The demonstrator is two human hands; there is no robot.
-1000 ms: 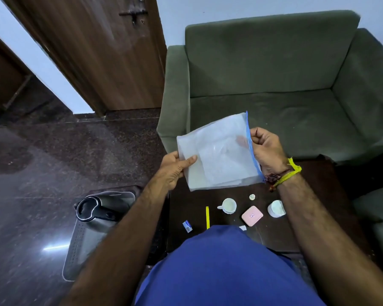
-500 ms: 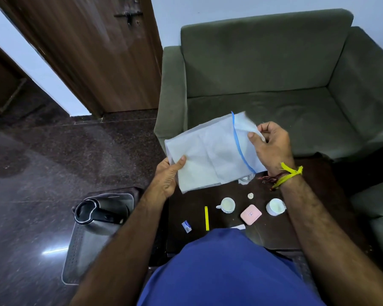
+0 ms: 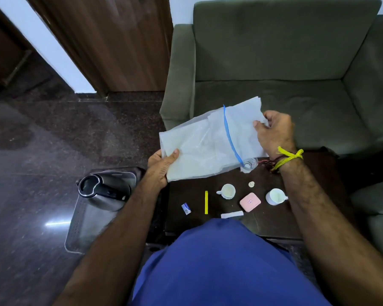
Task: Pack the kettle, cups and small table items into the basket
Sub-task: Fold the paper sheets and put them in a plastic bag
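Kettle (image 3: 104, 191) in basket (image 3: 84, 228) left of table (image 3: 274, 224); cups (image 3: 228, 191) on table

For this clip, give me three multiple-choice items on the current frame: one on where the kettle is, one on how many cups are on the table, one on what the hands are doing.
1. Where is the kettle?
A. on the sofa seat
B. in the basket on the floor, left of the table
C. on the table between the cups

2. How many white cups stand on the table?
A. one
B. two
C. four

3. What are the hands doing?
A. both hold the zip bag
B. both rest flat on the table
C. one lifts a cup

Answers:
1 B: the kettle lies in the grey basket beside the table's left edge.
2 B: one cup left of the pink case, another cup right of it.
3 A: the left hand grips the bag's lower left corner, and the right hand pinches its open end past the blue zip strip.
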